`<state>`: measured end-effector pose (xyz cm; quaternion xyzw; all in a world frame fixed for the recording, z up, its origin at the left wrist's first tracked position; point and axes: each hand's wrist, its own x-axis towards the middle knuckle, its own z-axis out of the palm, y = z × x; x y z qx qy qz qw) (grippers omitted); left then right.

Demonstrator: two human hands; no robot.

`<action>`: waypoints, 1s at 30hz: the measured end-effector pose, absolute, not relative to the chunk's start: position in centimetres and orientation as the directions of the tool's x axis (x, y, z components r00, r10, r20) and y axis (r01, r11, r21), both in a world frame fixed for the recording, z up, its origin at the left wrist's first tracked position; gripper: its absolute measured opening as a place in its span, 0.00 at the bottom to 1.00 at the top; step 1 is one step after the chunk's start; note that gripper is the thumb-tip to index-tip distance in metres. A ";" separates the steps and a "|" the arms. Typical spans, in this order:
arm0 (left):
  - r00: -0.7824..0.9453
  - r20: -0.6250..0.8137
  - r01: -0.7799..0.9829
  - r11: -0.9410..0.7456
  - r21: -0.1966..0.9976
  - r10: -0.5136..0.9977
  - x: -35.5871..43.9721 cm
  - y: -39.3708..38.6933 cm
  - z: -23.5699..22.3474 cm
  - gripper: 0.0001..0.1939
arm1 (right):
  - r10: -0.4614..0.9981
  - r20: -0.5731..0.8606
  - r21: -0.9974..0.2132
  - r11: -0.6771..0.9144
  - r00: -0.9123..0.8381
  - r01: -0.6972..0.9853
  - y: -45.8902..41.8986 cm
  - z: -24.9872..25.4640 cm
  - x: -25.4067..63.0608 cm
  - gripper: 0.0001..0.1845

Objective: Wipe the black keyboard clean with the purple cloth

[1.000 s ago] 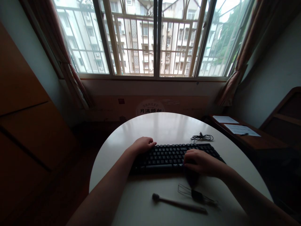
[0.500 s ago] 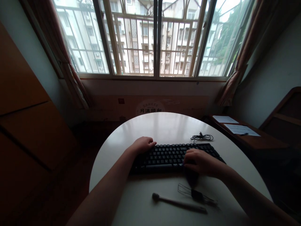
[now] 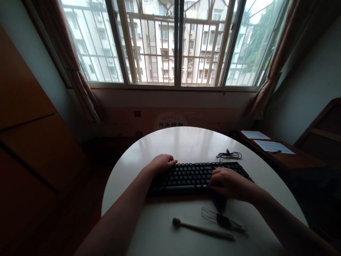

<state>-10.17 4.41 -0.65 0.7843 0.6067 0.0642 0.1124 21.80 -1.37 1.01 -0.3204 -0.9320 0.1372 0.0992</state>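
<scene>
A black keyboard (image 3: pixel 183 176) lies across the white round table, its cable (image 3: pixel 229 155) coiled behind it. My left hand (image 3: pixel 162 163) is closed on its far left corner, with the thumb along the back edge. Over the keys on the right side, my right hand (image 3: pixel 222 181) is closed on a dark, soft-looking cloth (image 3: pixel 218 202). The cloth hangs below the fingers past the keyboard's front edge; most of it is hidden by the hand or lost in shadow. Nearer me lie a toothbrush (image 3: pixel 204 230) and a wire keycap puller (image 3: pixel 223 219) with a dark middle.
The white table (image 3: pixel 149 225) has a curved edge all round. To the right stands a brown wooden table (image 3: pixel 303 161) with paper sheets (image 3: pixel 274 147) and a pen on it. A printed box (image 3: pixel 119 119) is beneath the barred window, and an orange-brown cabinet (image 3: pixel 23 106) stands left.
My right hand has shifted slightly to the right over the keys, along with the cloth. My left hand stays at the keyboard's corner. The toothbrush and puller lie as before.
</scene>
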 end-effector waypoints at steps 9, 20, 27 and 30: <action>0.251 -0.040 0.938 -0.233 0.257 0.967 -10.2 4.3 -0.5 0.22 | 0.644 0.083 -0.317 0.741 -0.761 0.593 -1.4 1.0 21.7 0.08; 0.259 -0.037 0.938 -0.242 0.249 0.965 -10.1 4.4 -0.7 0.23 | 0.660 0.074 -0.287 0.732 -0.748 0.618 -1.8 1.3 22.1 0.07; 0.259 -0.040 0.932 -0.239 0.274 0.965 -10.2 4.2 -0.5 0.21 | 0.678 0.044 -0.369 0.694 -0.734 0.618 -0.8 2.2 25.2 0.08; 0.253 -0.042 0.934 -0.233 0.271 0.966 -10.1 4.2 -0.4 0.21 | 0.689 0.019 -0.391 0.672 -0.724 0.629 -0.2 2.0 26.0 0.08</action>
